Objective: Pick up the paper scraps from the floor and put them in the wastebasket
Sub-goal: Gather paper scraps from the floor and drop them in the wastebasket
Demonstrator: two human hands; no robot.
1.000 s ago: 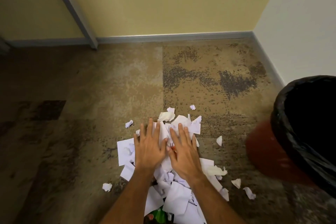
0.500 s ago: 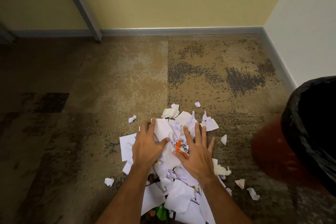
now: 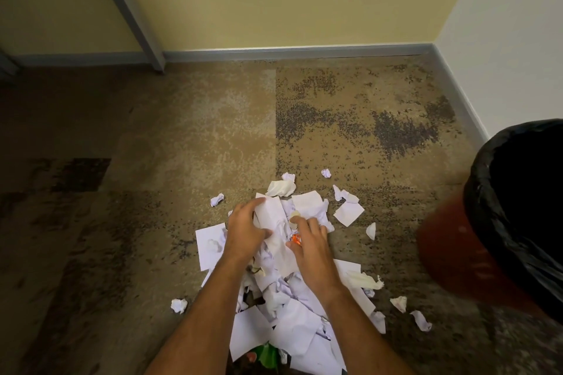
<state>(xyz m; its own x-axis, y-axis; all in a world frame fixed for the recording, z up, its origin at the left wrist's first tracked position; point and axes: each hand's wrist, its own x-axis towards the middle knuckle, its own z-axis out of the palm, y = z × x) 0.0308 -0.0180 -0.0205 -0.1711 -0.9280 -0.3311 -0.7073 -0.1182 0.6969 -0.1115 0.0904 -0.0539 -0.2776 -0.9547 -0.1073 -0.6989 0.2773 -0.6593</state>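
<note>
A heap of white paper scraps (image 3: 292, 323) lies on the brown carpet in front of me, with an orange scrap (image 3: 295, 239) showing in the middle. My left hand (image 3: 246, 230) curls around a bunched white sheet (image 3: 272, 216) at the heap's far end. My right hand (image 3: 310, 240) presses into the same bunch from the right, fingers bent over the paper. Loose crumpled bits lie around the heap, such as one ball (image 3: 179, 305) at the left. The wastebasket (image 3: 447, 253) is red-brown with a black liner (image 3: 493, 222) and stands at the right edge.
A yellow wall with a grey baseboard (image 3: 289, 52) closes the far side, and a white wall (image 3: 511, 39) the right. A grey slanted post (image 3: 134, 12) meets the floor at the far left. A green item (image 3: 268, 356) peeks from under the paper near me.
Both hands went from lying flat on the heap to curling inward, gathering the paper between them and lifting a white sheet. The view shifted slightly left.
</note>
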